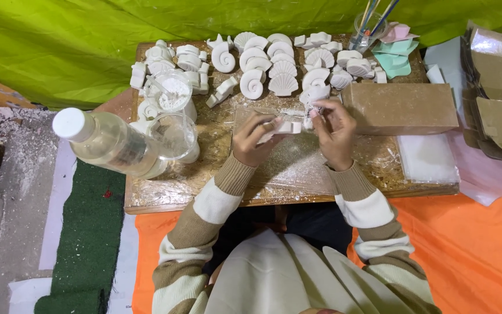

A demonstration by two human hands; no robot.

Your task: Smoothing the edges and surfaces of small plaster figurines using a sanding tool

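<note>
White plaster piece [284, 128], blocky, pinched at its left end by the left hand [255, 141], fingers [267, 125] curled round it. Right hand [333, 134] at the piece's other end, fingertips pressed together on something small there; too small to tell what. Piece held just above the tabletop [164, 195], centre, over a clear plastic sheet [297, 166] dusted white. Both sleeves striped brown and cream.

Packages: brown cardboard box [399, 107], rectangular, plain, lying flat just right of the right hand. Stack of clear flat bags [428, 158] in front of it at the right edge. More brown cartons [498, 104], folded and shiny, stacked far right off the tabletop.

Containers: clear plastic cup [172, 136], looks empty, left of the left hand. Second clear cup [172, 93] behind it, white powder inside. Clear bottle [108, 142] with white cap, on its side near the camera at left, clear liquid inside. Clear jar [368, 26] at the back right holding brushes.

White shell casts [283, 75], spirals and scallops, crowded across the back of the tabletop, some touching. Smaller blocky casts [164, 61] back left. Mint and pink moulds [395, 52] back right beside the jar.

Green cloth [88, 40] behind, orange cloth [466, 244] on the floor right, green mat [88, 232] left.
</note>
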